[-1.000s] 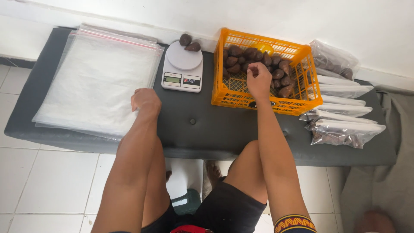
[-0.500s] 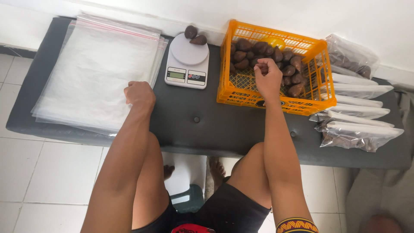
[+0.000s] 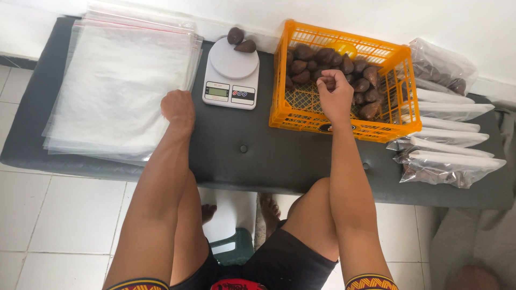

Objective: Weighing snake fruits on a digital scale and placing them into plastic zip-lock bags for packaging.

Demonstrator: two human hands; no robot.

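Note:
My right hand [image 3: 336, 94] reaches into an orange plastic crate [image 3: 301, 110] of brown scaly fruits [image 3: 322, 59], its fingers curled on one of them. My left hand [image 3: 178, 107] rests in a loose fist on the edge of a stack of clear zip bags [image 3: 118, 86] at the left of the dark grey bench [image 3: 258, 150]. A small white digital scale [image 3: 231, 74] stands between the bags and the crate, its pan bare. Two brown fruits [image 3: 241, 41] lie behind the scale.
Several filled clear bags [image 3: 446, 139] are piled at the bench's right end, more fruit in a bag [image 3: 443, 67] behind them. A white wall runs along the back. My knees and a green stool [image 3: 231, 249] are below, on white floor tiles.
The view has shifted a little. My right hand has dipped deeper into the crate onto the fruits. My left hand stays at the bag stack's edge.

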